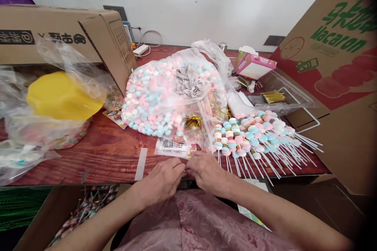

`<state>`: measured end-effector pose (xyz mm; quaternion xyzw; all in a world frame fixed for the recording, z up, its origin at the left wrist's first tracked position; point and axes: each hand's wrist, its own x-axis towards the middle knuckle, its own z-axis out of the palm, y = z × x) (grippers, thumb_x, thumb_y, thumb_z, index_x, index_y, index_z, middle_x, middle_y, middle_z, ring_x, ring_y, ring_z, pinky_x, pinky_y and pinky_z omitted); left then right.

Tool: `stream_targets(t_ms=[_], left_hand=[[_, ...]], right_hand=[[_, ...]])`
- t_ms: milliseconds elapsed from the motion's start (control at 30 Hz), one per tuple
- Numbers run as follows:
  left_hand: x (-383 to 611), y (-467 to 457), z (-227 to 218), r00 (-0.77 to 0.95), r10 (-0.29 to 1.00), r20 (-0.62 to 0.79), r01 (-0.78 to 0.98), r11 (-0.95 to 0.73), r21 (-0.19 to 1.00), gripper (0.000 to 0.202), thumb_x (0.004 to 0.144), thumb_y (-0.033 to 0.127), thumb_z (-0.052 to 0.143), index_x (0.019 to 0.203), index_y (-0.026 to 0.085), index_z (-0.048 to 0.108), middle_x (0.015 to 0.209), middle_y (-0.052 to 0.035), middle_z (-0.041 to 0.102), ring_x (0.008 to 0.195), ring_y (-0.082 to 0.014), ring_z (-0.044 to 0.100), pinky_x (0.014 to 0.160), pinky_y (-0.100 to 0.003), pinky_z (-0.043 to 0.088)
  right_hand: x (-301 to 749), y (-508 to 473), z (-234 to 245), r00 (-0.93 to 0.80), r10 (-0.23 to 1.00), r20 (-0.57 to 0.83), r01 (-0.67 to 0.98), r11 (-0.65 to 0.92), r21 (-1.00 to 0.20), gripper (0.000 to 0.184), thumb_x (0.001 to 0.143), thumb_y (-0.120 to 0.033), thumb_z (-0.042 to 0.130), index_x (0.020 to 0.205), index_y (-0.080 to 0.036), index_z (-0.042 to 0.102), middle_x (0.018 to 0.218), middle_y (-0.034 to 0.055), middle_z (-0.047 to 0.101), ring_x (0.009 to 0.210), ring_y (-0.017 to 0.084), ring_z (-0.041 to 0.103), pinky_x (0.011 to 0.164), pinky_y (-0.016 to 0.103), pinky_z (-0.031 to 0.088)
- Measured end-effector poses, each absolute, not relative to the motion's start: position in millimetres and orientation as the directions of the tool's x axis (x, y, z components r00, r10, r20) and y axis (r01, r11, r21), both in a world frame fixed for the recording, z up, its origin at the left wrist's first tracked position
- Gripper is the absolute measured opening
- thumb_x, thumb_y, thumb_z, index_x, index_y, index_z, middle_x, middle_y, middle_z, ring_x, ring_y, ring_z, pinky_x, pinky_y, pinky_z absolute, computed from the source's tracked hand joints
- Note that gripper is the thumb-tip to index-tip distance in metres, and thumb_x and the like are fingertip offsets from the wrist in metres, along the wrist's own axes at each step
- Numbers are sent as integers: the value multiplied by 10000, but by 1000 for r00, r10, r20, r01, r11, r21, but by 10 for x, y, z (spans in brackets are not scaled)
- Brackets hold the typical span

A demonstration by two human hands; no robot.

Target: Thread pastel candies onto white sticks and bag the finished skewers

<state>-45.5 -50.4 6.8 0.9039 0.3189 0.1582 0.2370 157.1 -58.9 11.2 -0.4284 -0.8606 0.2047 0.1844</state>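
My left hand (165, 176) and my right hand (206, 170) meet at the table's front edge, fingers curled and pinched together. A tiny bit of red shows between their fingertips, but what they hold is mostly hidden. Just beyond them lie printed paper labels (175, 145) in clear film. To the right of my right hand is a pile of candy skewers (256, 135), pink, blue, white and brown pieces on white sticks. Behind the hands stands a large clear bag of pastel candies (150, 98), with gold twist ties (193, 122) at its front.
A yellow scoop-like plastic piece (63, 96) and plastic bags lie at left, before a cardboard box (112, 43). A Macaron carton (332, 59) stands at right. A clear tray (290, 86) holds gold ties; a pink carton (255, 64) sits behind. Below left, a box holds wrapped skewers (85, 208).
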Motion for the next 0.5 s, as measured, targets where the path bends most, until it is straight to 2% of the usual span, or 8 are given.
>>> stream_targets(t_ms=[67, 100, 167, 233, 300, 400, 433, 500], left_hand=[[-451, -558, 14, 741, 599, 304, 490, -791, 366, 229, 922, 94, 393, 875, 168, 604, 848, -69, 613, 773, -166, 572, 720, -278, 484], [-451, -575, -10, 735, 569, 369, 483, -821, 305, 223, 916, 92, 402, 893, 170, 610, 845, -72, 616, 780, -170, 577, 732, -282, 492], [-445, -592, -50, 726, 522, 448, 481, -851, 212, 216, 909, 96, 416, 925, 173, 617, 835, -70, 618, 782, -171, 583, 736, -284, 497], [-424, -590, -84, 737, 487, 469, 480, -865, 143, 221, 899, 84, 414, 907, 168, 617, 801, -60, 613, 745, -170, 574, 696, -280, 487], [-398, -575, -120, 748, 466, 473, 467, -876, 124, 217, 889, 69, 417, 854, 158, 612, 755, -52, 604, 695, -169, 556, 645, -278, 464], [-385, -544, -158, 713, 514, 477, 446, -857, 257, 220, 901, 70, 423, 823, 141, 617, 750, -57, 610, 687, -162, 554, 635, -270, 452], [-392, -532, -156, 687, 558, 466, 442, -829, 342, 228, 916, 79, 422, 827, 138, 623, 761, -58, 615, 701, -155, 559, 647, -262, 453], [-415, -506, -123, 617, 661, 428, 425, -737, 525, 250, 947, 114, 424, 814, 139, 634, 758, -52, 614, 704, -137, 556, 656, -244, 447]], right_hand=[[1596, -526, 115, -507, 862, 0, 577, 339, -744, 221, 798, -116, 552, 585, -171, 579, 596, 1, 596, 615, 139, 495, 622, 278, 365], [1606, -501, 117, -503, 863, -49, 526, 260, -810, 246, 801, -120, 545, 562, -175, 561, 549, -20, 556, 564, 124, 481, 572, 251, 360], [1612, -475, 99, -506, 857, -99, 476, 181, -861, 288, 810, -117, 516, 530, -183, 522, 469, -50, 476, 464, 102, 435, 474, 216, 338], [1598, -489, 50, -494, 862, -117, 469, 150, -870, 324, 829, -110, 480, 516, -190, 487, 429, -62, 431, 404, 94, 396, 415, 205, 322], [1579, -543, 5, -464, 878, -123, 473, 128, -872, 359, 856, -116, 452, 506, -196, 460, 423, -58, 424, 395, 97, 389, 408, 212, 331], [1613, -658, 33, -402, 914, -47, 511, 182, -840, 327, 902, -171, 460, 589, -189, 552, 578, 2, 579, 563, 147, 523, 547, 266, 440], [1659, -686, 76, -378, 925, 30, 563, 256, -786, 285, 918, -195, 465, 674, -188, 613, 683, 30, 640, 666, 176, 568, 629, 302, 473], [1817, -680, 203, -337, 918, 210, 705, 394, -589, 235, 945, -237, 459, 886, -194, 682, 884, 71, 700, 850, 221, 599, 778, 366, 490]])
